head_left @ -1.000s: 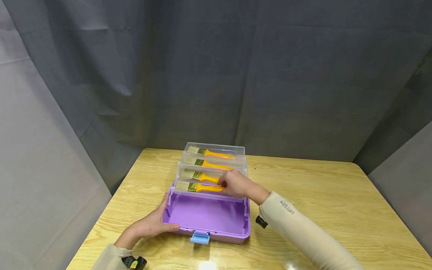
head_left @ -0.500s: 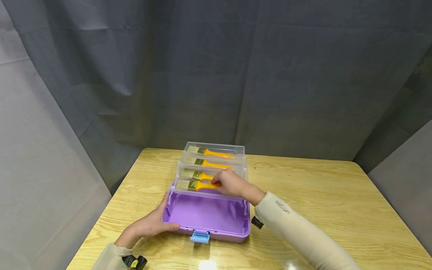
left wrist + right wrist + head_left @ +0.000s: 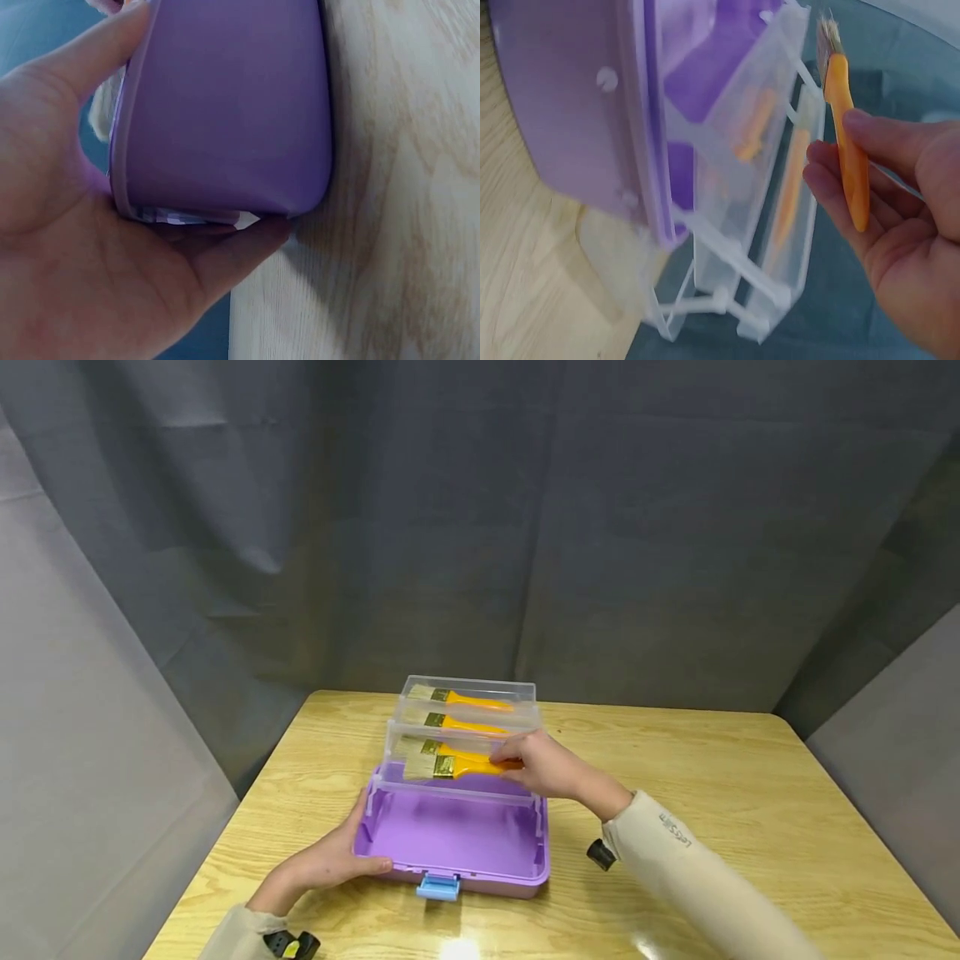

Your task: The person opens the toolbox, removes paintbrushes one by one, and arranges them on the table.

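An open purple storage box point(image 3: 498, 887) with a blue latch point(image 3: 438, 887) stands on the table. Stepped clear trays point(image 3: 465, 794) fold out behind its base. My right hand point(image 3: 551, 764) pinches a flat paintbrush point(image 3: 472, 766) by its yellow handle, above the front tray. In the right wrist view this paintbrush point(image 3: 846, 142) is lifted apart from the trays, bristles up. Further paintbrushes point(image 3: 480, 701) with pale bristles lie in the trays. My left hand point(image 3: 326, 860) holds the box's left side, thumb at the front rim, fingers point(image 3: 240, 255) round the far side.
The box's purple base holds nothing. Wooden tabletop point(image 3: 675, 777) spreads to both sides. A dark grey curtain point(image 3: 637, 568) hangs right behind the table, and a lighter panel point(image 3: 90, 735) stands at the left.
My right hand slid left along the front brush, then lifted it and moved it right, toward the tray's middle. My left hand keeps its place on the box. The head view shifted slightly.
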`<state>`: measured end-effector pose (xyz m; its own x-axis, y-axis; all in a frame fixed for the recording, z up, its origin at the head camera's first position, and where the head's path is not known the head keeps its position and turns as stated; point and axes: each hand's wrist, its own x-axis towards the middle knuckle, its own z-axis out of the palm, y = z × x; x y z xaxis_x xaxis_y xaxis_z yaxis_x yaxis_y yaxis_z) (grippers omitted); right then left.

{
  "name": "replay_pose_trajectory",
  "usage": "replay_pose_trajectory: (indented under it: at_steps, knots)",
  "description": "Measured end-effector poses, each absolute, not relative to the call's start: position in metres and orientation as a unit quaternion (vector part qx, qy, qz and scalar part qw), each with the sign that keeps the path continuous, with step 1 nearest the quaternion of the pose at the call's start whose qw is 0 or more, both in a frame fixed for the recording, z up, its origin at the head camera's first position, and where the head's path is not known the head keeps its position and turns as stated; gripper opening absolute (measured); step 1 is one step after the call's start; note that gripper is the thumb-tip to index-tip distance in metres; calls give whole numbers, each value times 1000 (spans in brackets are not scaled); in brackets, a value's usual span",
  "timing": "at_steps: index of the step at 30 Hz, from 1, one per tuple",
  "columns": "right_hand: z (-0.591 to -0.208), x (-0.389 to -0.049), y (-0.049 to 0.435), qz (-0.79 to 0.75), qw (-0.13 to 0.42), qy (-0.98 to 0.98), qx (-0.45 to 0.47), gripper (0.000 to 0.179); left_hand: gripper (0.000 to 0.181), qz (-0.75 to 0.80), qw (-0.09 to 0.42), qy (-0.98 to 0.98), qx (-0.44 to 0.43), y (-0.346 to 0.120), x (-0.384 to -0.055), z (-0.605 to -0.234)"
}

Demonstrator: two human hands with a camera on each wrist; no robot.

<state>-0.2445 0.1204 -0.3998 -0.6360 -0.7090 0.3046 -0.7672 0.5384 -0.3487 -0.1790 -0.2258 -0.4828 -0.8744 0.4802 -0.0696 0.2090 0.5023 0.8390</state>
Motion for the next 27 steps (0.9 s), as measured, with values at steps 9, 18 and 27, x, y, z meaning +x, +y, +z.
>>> replay_pose_trajectory:
  at_steps: [9, 18, 27]
  knots:
    - [-391, -227, 172, 301, 41, -872, 384, 24, 121, 448, 152, 859, 195, -228, -179, -484]
    - [-409, -208, 222, 394, 17, -874, 283, 24, 119, 442, 157, 861, 195, -226, -177, -482]
    - [-439, -197, 267, 511, -34, -843, 164, 38, 119, 465, 150, 846, 214, -225, -177, -481]
